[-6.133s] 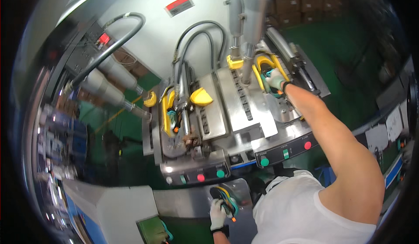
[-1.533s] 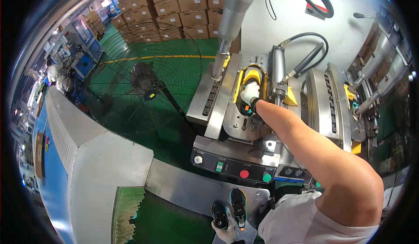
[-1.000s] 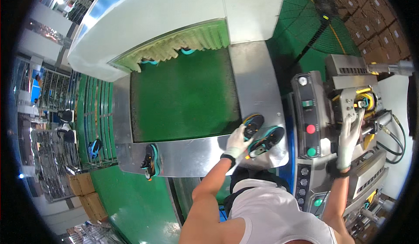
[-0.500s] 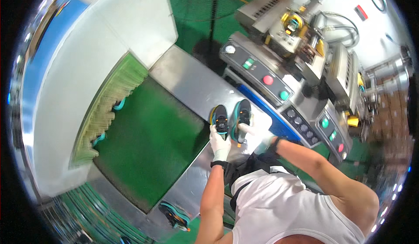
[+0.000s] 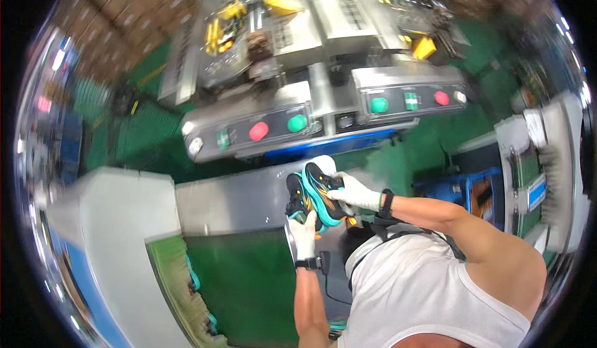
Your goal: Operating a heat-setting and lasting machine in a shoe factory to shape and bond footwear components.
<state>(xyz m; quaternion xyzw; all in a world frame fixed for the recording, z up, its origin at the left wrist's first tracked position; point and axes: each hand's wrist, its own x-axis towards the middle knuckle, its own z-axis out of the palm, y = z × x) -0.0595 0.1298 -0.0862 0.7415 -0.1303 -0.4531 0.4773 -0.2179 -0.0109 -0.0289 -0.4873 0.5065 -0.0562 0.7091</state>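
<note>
Two black sneakers with turquoise soles and orange accents are side by side in front of me, leaning against each other. My left hand, in a white glove, is closed around the heel end of the left sneaker. Across the right sneaker lies my white-gloved right hand, its fingers gripping the upper near the opening. Both shoes are tilted, and their patterned sides show. Behind them is a metal ledge; whether the soles touch it I cannot tell.
Ahead stands a machine with two control panels bearing red and green buttons. At left, a green conveyor belt runs under a white housing with a fringed curtain, where turquoise-soled shoes show. A blue crate is at right.
The view has swung right, bringing the machine straight ahead. The sneakers, apart on the ledge before, now lean together and tilt. My right hand has firmed its hold on the right one.
</note>
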